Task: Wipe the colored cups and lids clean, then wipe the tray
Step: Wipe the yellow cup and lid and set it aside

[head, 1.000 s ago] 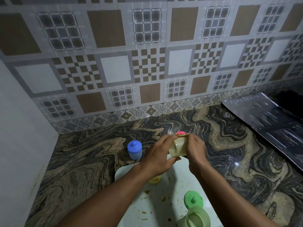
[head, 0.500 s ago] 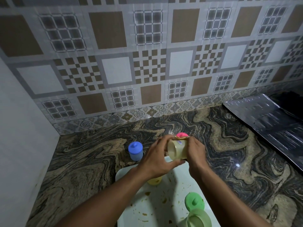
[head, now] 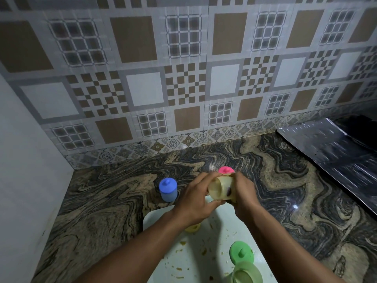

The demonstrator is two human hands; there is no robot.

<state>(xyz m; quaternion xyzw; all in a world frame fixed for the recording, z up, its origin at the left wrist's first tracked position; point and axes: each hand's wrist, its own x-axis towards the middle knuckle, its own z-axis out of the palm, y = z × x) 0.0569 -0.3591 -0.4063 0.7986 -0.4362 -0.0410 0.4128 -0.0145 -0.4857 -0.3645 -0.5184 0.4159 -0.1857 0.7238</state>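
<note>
— Yellowish see-through plastic, gripped from both ends: left hand curled round the mouth end of the yellow cup, right hand wrapped round the base end.
— Upright or tipped?
— Tipped on its side, mouth toward the left, held in the air above the far rim of the tray. Touching nothing but the two hands.
— Any cloth?
— None visible; maybe tucked in a palm, cannot tell.
— Which step, then?
— Most likely wiping this one cup, lid off. Well short of finished, judging by the rest.
— And next?
— Probably turning it between the palms to cover the whole wall, then the inside. Calls for a firm hold, since it looks smooth and light and likely to slip.
— Marks on it?
— Dark spot low on the wall; stain or fingertip showing through, hard to say.
— Further out?
— Pink lid just behind the hands, underside hidden. Blue cup, lid on, upright on the tabletop to the left. Something yellow on the tray, half hidden under the left wrist. Green lid and pale green cup at the tray's near end. Tray white, littered with brownish crumbs; last in line.
</note>
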